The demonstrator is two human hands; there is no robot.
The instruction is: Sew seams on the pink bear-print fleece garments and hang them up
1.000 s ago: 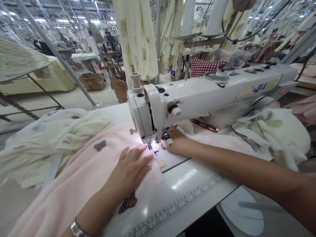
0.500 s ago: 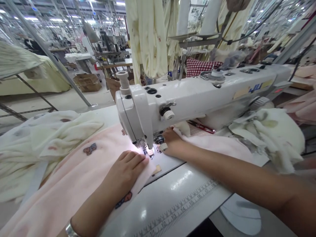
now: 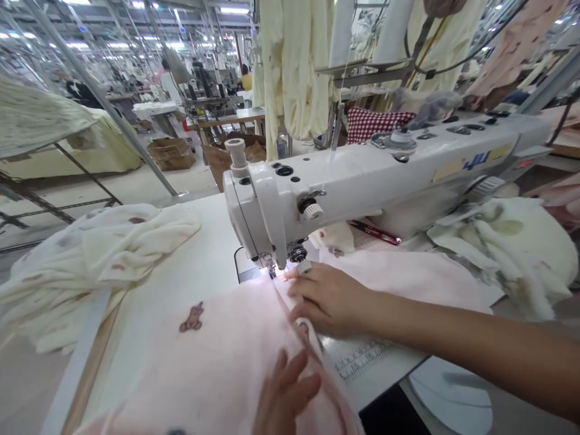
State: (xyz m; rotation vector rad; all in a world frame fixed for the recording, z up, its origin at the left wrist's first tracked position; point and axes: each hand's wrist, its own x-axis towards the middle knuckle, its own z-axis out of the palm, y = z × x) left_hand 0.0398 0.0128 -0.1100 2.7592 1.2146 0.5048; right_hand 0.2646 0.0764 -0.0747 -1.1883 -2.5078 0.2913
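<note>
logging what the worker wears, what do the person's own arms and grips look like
The right grip, a bare human hand, shows no glove or ring; the slender right forearm shows no sleeve, watch or bracelet. The left grip, also an ungloved human hand, is blurred and cut off by the picture's lower edge, hiding its forearm.

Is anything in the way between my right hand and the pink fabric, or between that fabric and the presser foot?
Nothing visible: your right hand is on the pink fabric, whose far edge comes right up to the presser foot. The cream cloth bundle lies off to the left, apart from it.
</note>
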